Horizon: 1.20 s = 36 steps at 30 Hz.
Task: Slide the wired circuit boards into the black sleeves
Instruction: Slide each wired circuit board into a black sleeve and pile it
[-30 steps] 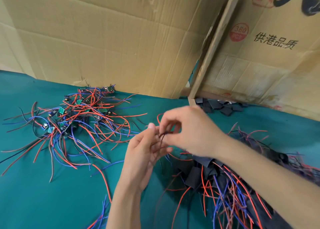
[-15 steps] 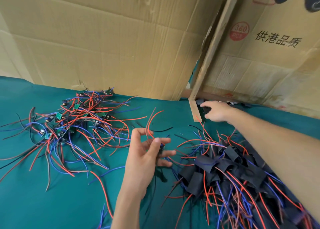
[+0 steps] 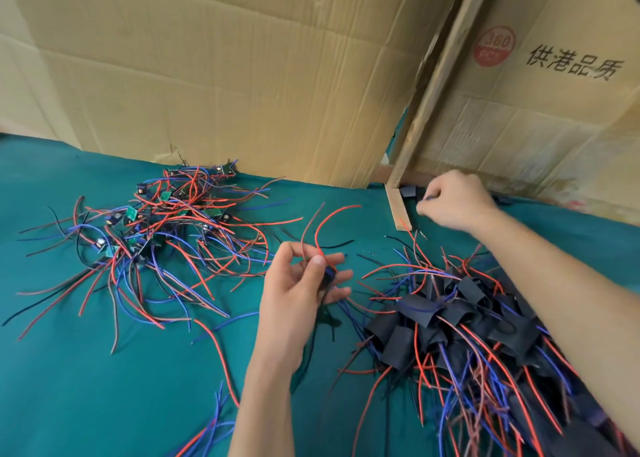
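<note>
We've got the wired circuit board (image 3: 328, 272) pinched in our left hand (image 3: 298, 290), thumb pressing it against the fingers, held above the cloth about mid-table, with its thin red leads (image 3: 320, 228) curling up and away. Our right hand (image 3: 452, 202) is off at the back edge, fingers curled down on the loose black sleeves (image 3: 408, 191) tucked in the corner where the wooden strip (image 3: 398, 210) meets the cardboard wall (image 3: 225, 75); we can't tell if a sleeve is actually gripped. Lower right there's a heap of finished pieces (image 3: 460, 321), flat matte-black sleeves with red and blue wires poking out everywhere. Over on the left sits the tangle of bare boards (image 3: 156, 221), little green rectangles buried in springy wire. The teal cloth (image 3: 86, 387) is soft and smooth, and there's a strip of open room between the two piles, right around our left forearm.
</note>
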Available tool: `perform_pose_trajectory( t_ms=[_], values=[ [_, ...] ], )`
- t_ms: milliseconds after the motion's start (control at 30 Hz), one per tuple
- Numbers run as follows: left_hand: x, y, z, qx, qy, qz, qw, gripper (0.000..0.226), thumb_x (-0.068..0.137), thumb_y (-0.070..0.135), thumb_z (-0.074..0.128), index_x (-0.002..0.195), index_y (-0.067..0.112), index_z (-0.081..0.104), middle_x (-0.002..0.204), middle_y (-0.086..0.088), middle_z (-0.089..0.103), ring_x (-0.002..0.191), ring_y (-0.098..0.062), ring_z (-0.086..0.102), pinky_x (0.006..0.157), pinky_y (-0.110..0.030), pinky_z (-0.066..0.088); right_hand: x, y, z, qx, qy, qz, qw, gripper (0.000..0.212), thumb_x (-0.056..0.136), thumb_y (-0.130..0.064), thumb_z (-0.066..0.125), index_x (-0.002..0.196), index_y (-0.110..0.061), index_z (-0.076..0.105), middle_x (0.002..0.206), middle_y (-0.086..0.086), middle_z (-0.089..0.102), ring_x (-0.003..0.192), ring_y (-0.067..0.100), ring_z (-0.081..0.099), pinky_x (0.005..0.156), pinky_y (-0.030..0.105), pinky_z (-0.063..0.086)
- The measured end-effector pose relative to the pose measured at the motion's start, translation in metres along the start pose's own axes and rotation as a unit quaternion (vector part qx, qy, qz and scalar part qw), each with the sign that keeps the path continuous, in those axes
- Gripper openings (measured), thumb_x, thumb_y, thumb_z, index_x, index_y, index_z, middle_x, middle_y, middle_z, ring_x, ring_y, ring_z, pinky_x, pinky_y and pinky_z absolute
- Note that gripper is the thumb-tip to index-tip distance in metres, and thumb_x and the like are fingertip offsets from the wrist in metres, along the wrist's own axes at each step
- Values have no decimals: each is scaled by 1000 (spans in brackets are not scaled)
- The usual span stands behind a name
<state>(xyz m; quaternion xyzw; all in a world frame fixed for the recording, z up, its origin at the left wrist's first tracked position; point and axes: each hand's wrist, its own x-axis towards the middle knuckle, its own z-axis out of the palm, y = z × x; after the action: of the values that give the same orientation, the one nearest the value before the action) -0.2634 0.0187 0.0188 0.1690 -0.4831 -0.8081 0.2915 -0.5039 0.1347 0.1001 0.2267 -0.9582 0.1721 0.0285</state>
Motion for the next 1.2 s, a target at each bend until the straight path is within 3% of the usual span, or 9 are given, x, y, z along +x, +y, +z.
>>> perform_pose_trajectory(
  t_ms=[100,233,300,467,567,733,867,1000,1200],
  values=[
    [2,3,0,-83,2,-18,996,21,104,-4,38,95,6,54,106,-24,73,96,-38,74,76,-31,62,-48,-33,-44,230,31,-70,970,9,79,-10,75,81,-19,72,70,5,76,61,19,72,57,24,55],
    [2,6,-3,-132,11,-23,991,30,97,-12,33,103,2,59,113,-29,70,105,-43,70,81,-33,61,-141,-70,-56,363,74,-150,917,15,76,-25,78,90,-27,74,66,-7,74,43,9,64,42,8,37],
    [0,7,-2,-113,13,-6,994,26,99,-11,38,109,4,55,115,-30,69,107,-38,69,80,-31,60,-166,-88,-31,353,36,-157,922,12,79,-20,78,87,-26,72,66,-9,74,46,7,64,48,13,42],
    [0,7,-6,-66,-6,35,997,29,99,-12,42,97,16,51,108,-23,72,65,-14,61,64,-23,54,-158,-108,39,294,34,-67,953,12,80,-12,73,85,-23,70,80,-12,73,77,7,66,72,24,50],
    [1,8,-9,-41,-11,39,998,38,96,-15,42,83,19,53,102,-15,70,82,-23,61,63,-22,52,-144,-106,59,328,22,-44,943,9,79,-19,77,83,-25,72,77,-15,73,78,1,65,64,9,44],
    [2,-1,-9,48,-16,57,997,33,103,-4,45,81,18,57,113,-23,65,98,-26,64,73,-33,55,-137,-97,69,362,-4,-54,930,12,73,-25,82,80,-28,73,77,-14,75,75,11,70,72,35,57],
    [2,-2,-13,-11,8,50,999,17,95,2,63,87,13,53,109,-29,62,110,-38,62,71,-32,57,-139,-98,66,414,-21,-81,906,15,68,-21,69,82,-26,71,80,-9,76,75,17,71,72,43,59],
    [1,1,-14,-68,-24,27,997,31,80,12,76,101,8,53,106,-19,66,94,-27,63,79,-34,57,-138,-93,61,442,-65,-94,890,17,67,-20,66,83,-26,69,73,-6,74,63,13,63,63,32,54],
    [0,0,-11,-18,-30,24,999,30,84,23,77,110,10,69,106,-20,73,91,-29,61,78,-39,46,-141,-89,58,344,-41,-120,930,13,75,-11,76,77,-23,69,65,-6,69,62,16,59,58,26,48]
  ],
)
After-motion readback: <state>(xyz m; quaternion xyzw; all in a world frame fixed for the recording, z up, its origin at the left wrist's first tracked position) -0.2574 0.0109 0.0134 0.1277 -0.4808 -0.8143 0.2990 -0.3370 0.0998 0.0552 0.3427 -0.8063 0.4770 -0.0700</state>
